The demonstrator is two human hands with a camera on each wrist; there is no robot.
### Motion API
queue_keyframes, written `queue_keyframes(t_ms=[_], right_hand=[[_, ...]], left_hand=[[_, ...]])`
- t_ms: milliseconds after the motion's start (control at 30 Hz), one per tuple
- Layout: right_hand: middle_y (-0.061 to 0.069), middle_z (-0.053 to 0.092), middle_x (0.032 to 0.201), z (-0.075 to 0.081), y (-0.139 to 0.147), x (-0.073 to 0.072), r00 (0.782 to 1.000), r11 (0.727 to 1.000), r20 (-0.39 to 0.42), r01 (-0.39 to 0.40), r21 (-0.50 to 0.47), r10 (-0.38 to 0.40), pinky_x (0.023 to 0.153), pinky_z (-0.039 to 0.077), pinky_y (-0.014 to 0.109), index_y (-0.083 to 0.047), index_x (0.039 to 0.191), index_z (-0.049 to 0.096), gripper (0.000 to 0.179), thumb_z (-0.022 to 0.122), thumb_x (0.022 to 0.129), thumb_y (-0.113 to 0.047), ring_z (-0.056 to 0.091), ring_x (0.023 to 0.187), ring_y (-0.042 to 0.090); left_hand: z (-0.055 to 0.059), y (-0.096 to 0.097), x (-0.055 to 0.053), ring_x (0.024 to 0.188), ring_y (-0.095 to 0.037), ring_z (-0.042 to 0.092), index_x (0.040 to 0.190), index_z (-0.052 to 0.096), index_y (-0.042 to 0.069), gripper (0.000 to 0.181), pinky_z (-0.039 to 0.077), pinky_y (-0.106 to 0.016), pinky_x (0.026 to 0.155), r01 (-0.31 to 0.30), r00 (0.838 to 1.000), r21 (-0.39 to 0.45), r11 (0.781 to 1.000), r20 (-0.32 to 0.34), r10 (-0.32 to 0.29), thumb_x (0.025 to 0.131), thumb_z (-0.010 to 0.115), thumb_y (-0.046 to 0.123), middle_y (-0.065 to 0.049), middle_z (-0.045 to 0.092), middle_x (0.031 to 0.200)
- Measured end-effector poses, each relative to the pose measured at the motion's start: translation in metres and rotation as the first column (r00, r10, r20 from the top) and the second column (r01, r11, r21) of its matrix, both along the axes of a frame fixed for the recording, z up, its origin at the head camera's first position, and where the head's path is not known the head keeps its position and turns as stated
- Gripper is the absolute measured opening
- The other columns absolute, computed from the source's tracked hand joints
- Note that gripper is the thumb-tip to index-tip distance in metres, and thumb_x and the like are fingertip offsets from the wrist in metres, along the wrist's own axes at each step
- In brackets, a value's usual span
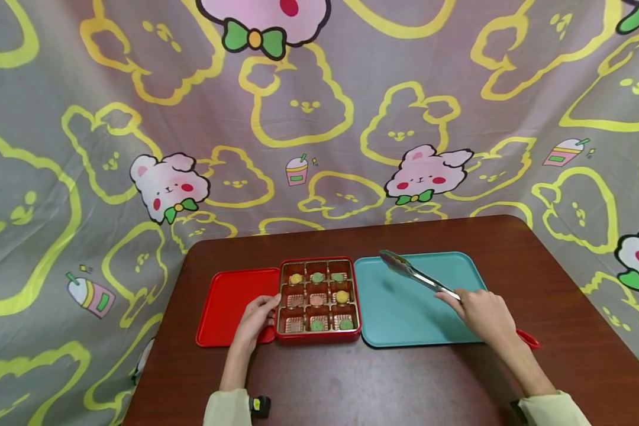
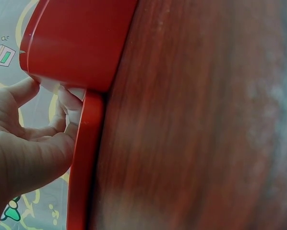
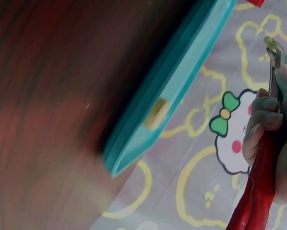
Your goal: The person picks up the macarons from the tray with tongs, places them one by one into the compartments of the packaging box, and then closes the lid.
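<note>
Over the brown table (image 1: pixel 309 378), your right hand (image 1: pixel 487 315) firmly grips likely light, springy tongs (image 1: pixel 425 278), best held mid-handle; your relaxed left hand (image 1: pixel 254 318) touches the box (image 1: pixel 319 338).

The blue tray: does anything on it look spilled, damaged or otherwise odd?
One small oddity: in the right wrist view, a yellowish patch shows on the blue tray, near a corner. It stands out against the plain blue, but I can't tell whether it's food, a mark or a sticker. No spill or damage is visible.
</note>
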State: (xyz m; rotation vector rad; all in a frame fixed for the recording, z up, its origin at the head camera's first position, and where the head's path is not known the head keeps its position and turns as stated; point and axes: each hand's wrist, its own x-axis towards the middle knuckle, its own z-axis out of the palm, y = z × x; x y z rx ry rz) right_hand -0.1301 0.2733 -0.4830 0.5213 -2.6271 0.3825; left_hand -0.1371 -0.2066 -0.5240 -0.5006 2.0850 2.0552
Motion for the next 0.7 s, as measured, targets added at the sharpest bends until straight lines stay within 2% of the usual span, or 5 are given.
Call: queue_keyframes(t_ms=[267, 533, 700], right_hand=[[-0.012, 0.022, 0.055, 0.001, -0.022, -0.004, 0.999, 0.999, 0.003, -0.033, -0.025, 0.034, 0.043, 0.022, 0.025, -0.022, 0.061, 0.039, 0.057, 0.058, 0.097, -0.061, 0.022, 0.046, 0.005], [-0.012, 0.020, 0.054, 0.000, -0.042, -0.007, 0.998, 0.998, 0.000, -0.064, -0.025, 0.064, 0.043, 0.019, 0.025, -0.022, 0.061, 0.035, 0.063, 0.038, 0.098, -0.072, 0.021, 0.046, 0.005], [-0.012, 0.021, 0.053, -0.003, -0.056, -0.009, 0.996, 0.996, 0.005, -0.084, -0.018, 0.084, 0.043, 0.020, 0.026, -0.022, 0.061, 0.034, 0.063, 0.036, 0.098, -0.073, 0.021, 0.045, 0.006]], left_hand=[[0.001, 0.002, 0.002, 0.072, -0.013, 0.053, 0.108, 0.061, -0.001, 0.028, 0.048, -0.023, 0.061, -0.012, 1.000, 0.002, 1.000, -0.013, 0.012, 0.102, 0.067, 0.025, -0.002, 0.059, 0.082], [-0.002, 0.002, 0.001, 0.069, -0.012, 0.051, 0.100, 0.061, 0.002, 0.020, 0.047, -0.023, 0.059, -0.013, 1.000, 0.021, 1.000, -0.028, 0.014, 0.102, 0.067, 0.021, -0.001, 0.057, 0.078], [-0.005, 0.001, 0.000, 0.069, -0.012, 0.051, 0.098, 0.061, 0.003, 0.019, 0.046, -0.023, 0.059, -0.014, 1.000, 0.021, 1.000, -0.028, 0.014, 0.102, 0.067, 0.021, -0.001, 0.056, 0.078]])
